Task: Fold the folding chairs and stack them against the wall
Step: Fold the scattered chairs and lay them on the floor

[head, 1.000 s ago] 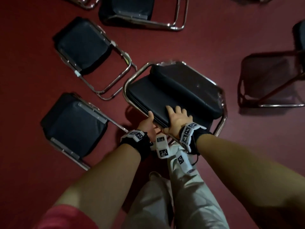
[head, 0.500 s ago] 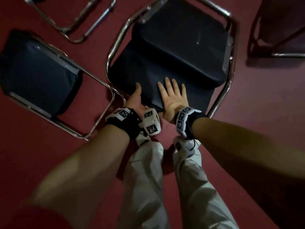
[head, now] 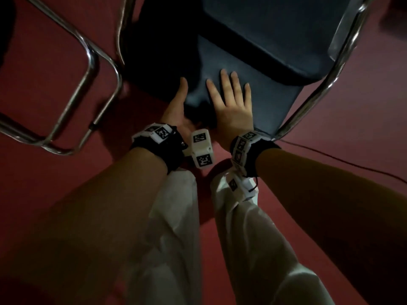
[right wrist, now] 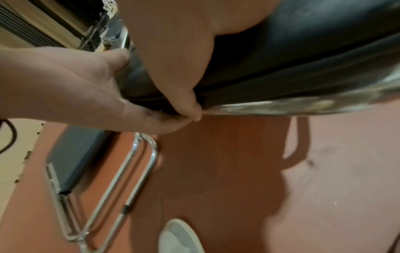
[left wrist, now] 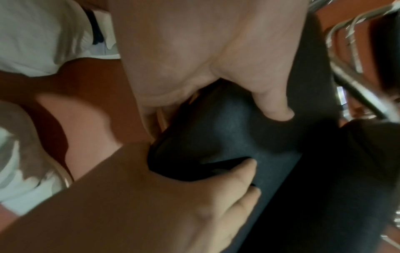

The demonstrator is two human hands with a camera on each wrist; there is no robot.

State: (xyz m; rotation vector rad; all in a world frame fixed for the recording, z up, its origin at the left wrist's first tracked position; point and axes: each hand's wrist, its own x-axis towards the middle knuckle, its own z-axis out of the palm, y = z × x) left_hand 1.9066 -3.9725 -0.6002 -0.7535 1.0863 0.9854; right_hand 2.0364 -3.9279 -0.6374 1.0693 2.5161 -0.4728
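A folding chair [head: 275, 29] with dark pads and a chrome tube frame [head: 330, 80] lies tilted just in front of my legs. My left hand [head: 176, 106] grips the near edge of its pad [left wrist: 227, 130], thumb on top and fingers underneath. To its right, my right hand [head: 231, 100] lies on the same pad with straight fingers. In the right wrist view the right thumb [right wrist: 188, 102] curls under the pad edge, so this hand pinches it. The left hand [right wrist: 71, 85] holds the edge beside it.
A second folded chair [head: 88, 62] lies flat on the red floor to the left, its chrome legs [right wrist: 138, 171] close to my feet. A thin cable [head: 341, 160] runs over the floor at the right. My white-trousered legs [head: 176, 216] stand below the hands.
The chair has come much nearer and fills the top of the head view. My right fingers, curled over the pad edge a second ago, now lie straight on it. Both hands keep hold.
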